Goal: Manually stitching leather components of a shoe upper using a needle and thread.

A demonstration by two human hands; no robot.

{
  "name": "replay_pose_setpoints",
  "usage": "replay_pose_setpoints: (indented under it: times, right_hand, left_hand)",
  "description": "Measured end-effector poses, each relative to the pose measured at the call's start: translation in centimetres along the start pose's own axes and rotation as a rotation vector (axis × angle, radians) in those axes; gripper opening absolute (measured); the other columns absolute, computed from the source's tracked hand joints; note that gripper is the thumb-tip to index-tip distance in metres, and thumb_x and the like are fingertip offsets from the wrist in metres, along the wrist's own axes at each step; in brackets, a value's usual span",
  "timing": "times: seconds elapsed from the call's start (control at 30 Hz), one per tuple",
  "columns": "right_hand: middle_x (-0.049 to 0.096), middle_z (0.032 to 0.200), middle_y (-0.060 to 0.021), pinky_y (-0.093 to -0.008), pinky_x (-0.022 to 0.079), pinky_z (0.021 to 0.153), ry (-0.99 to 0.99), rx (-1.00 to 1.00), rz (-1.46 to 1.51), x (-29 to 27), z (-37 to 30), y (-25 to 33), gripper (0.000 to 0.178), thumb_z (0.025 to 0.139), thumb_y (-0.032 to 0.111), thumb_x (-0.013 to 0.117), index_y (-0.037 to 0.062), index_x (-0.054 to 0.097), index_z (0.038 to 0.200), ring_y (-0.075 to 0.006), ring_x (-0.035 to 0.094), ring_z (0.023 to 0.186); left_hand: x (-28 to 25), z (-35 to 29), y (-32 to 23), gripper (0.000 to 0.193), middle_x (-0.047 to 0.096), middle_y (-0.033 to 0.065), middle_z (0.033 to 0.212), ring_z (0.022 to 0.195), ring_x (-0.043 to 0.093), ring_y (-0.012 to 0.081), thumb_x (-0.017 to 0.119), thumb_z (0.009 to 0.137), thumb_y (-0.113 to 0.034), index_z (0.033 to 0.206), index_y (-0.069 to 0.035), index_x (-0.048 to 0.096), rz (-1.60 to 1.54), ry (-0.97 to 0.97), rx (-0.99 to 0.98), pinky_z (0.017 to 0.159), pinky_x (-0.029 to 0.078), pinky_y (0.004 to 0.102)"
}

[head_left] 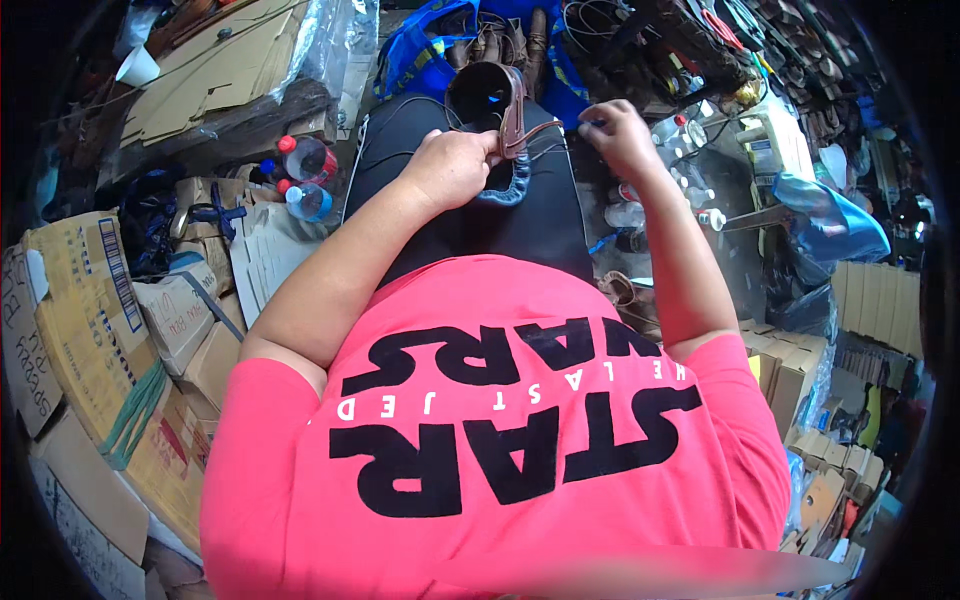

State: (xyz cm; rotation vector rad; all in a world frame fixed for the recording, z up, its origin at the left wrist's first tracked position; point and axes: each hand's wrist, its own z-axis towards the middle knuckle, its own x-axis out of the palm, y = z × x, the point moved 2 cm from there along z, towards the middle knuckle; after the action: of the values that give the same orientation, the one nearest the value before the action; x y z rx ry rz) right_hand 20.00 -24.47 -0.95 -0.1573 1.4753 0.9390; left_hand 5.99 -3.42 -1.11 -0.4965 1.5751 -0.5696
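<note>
My left hand (455, 168) is closed on a brown leather piece (512, 115), held above my lap with its edge pinched between thumb and fingers. The leather curves around a dark hollow, and a narrow brown strip (545, 128) sticks out from it to the right. Below it shows a gathered blue-grey edge (512, 190); whether this belongs to the same piece I cannot tell. Thin dark thread (548, 150) trails from the leather toward my right side. My right hand (622, 138) is raised off to the right, fingers curled together around something small and dark that I cannot make out.
A blue bag (410, 50) holding brown leather pieces stands beyond my knees. Cardboard boxes (90, 300) and capped bottles (308, 200) crowd the left. More bottles (625, 215), a blue cloth (835, 220) and stacked cardboard (785, 365) lie to the right.
</note>
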Motion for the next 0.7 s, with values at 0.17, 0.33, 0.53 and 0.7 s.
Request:
replay_pose_setpoints:
  times: [0.17,0.33,0.53,0.7]
  right_hand:
    - [0.061,0.093,-0.006,-0.0405,0.043,0.083,0.063,-0.452,-0.162,-2.7,-0.1,7.0,0.013,0.079,0.024,0.064,0.0145,0.066,0.088,-0.0255,0.058,0.091]
    - [0.061,0.078,0.0,-0.0371,0.038,0.084,0.233,-0.659,-0.569,-0.5,-0.1,8.9,0.01,0.079,0.016,0.055,0.0159,0.059,0.087,-0.02,0.059,0.087]
    - [0.06,0.074,0.0001,-0.0377,0.039,0.08,0.279,-0.73,-0.465,-0.3,0.2,7.7,0.019,0.073,0.013,0.057,0.0199,0.058,0.091,-0.0207,0.059,0.082]
    - [0.061,0.075,-0.0012,-0.0387,0.039,0.082,0.283,-0.512,-0.517,-1.2,-0.9,2.9,0.013,0.078,0.011,0.054,0.0182,0.056,0.089,-0.0225,0.059,0.083]
  left_hand:
    - [0.4,0.1,0.4,0.023,0.066,0.0155,0.086,0.084,0.063,0.0339,0.05,0.086,-0.019,0.104,-0.017,0.063,0.066,-0.018,0.01,0.078,0.047,0.0455]
    - [0.3,0.3,0.0,0.02,0.065,0.0183,0.085,0.083,0.062,0.0361,0.051,0.085,-0.019,0.1,-0.013,0.063,0.037,-0.014,0.001,0.078,0.048,0.0457]
    - [-0.1,-1.2,0.4,0.022,0.063,0.0178,0.083,0.082,0.061,0.0368,0.049,0.084,-0.012,0.102,-0.012,0.061,0.144,-0.077,0.141,0.071,0.046,0.0471]
    - [-1.9,-5.6,1.2,0.019,0.064,0.0078,0.08,0.083,0.063,0.0253,0.044,0.082,-0.008,0.094,-0.012,0.058,0.387,-0.183,0.21,0.071,0.044,0.0429]
